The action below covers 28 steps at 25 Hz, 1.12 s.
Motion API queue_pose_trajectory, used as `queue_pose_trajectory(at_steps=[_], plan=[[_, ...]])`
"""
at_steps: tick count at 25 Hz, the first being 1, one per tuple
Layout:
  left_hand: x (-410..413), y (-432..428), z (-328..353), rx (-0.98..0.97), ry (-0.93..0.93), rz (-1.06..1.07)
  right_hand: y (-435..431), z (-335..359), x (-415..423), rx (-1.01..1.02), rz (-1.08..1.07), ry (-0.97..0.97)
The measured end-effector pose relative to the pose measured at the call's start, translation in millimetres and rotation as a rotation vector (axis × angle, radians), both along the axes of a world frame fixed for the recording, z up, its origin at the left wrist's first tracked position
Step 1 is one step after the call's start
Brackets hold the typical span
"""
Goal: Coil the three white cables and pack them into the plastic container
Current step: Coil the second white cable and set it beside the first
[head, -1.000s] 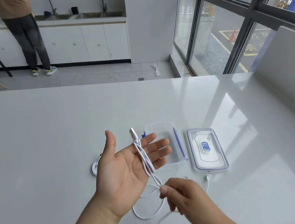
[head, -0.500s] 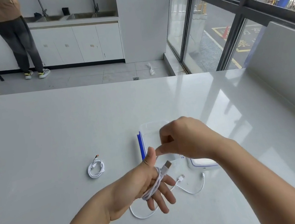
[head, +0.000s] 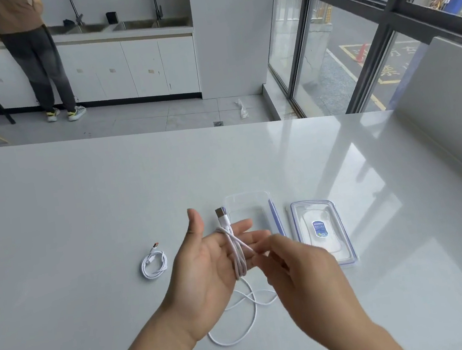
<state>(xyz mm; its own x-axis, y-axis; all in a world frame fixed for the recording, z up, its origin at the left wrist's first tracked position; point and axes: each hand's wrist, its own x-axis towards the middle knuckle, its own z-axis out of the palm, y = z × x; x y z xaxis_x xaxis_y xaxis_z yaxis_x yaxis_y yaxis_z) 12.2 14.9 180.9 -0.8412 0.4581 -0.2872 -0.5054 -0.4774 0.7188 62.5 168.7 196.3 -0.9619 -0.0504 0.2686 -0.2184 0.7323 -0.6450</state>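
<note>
- The left hand [head: 204,270] is held palm up with fingers spread above the white table [head: 82,225]; loops of a white cable [head: 236,251] are wound across its fingers, and the USB plug is seen standing above them.
- The right hand [head: 300,277] is pinched on the same cable just beside the left fingertips; the loose remainder is left trailing on the table beneath both wrists.
- A second, coiled cable [head: 154,264] is laid on the table, left of the hands and apart from them.
- Two cables can be counted; a third cannot be made out.
- One clear plastic container [head: 247,205] is set open just beyond the hands, and one lid [head: 322,230] is laid flat beside it on the right.
- Wide bare tabletop is seen left and beyond; a low wall [head: 449,90] bounds the right edge.
</note>
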Motion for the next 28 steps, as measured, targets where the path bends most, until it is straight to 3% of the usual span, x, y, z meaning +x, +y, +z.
queue_pose_trajectory(at_steps=[6, 10, 12, 14, 15, 16, 19, 22, 28], plan=[[-2, 13, 13, 0.171, -0.06, 0.109, 1, -39, 13, -0.089, -0.077, 0.016], [-1, 10, 13, 0.247, 0.012, 0.04, 10, -40, 0, -0.521, 0.056, -0.352], [0, 7, 8, 0.201, 0.072, -0.007, 17, -45, -8, -0.485, 0.115, -0.378], [-1, 4, 6, 0.165, 0.092, -0.014, 21, -50, -14, -0.256, 0.049, -0.256], [-2, 3, 5, 0.167, 0.096, -0.016, 21, -48, -15, -0.236, 0.023, -0.238], [-2, 1, 4, 0.184, 0.096, -0.022, 19, -45, -16, -0.333, 0.031, -0.27], [-2, -1, 5, 0.21, 0.095, -0.091, 15, -37, -18, -0.888, 0.069, -0.422], [1, -1, 2, 0.177, 0.094, -0.173, 9, -32, -20, -1.135, 0.033, -0.434], [4, 4, -1, 0.069, 0.079, -0.293, 12, -11, -16, -0.955, 0.278, -0.34]])
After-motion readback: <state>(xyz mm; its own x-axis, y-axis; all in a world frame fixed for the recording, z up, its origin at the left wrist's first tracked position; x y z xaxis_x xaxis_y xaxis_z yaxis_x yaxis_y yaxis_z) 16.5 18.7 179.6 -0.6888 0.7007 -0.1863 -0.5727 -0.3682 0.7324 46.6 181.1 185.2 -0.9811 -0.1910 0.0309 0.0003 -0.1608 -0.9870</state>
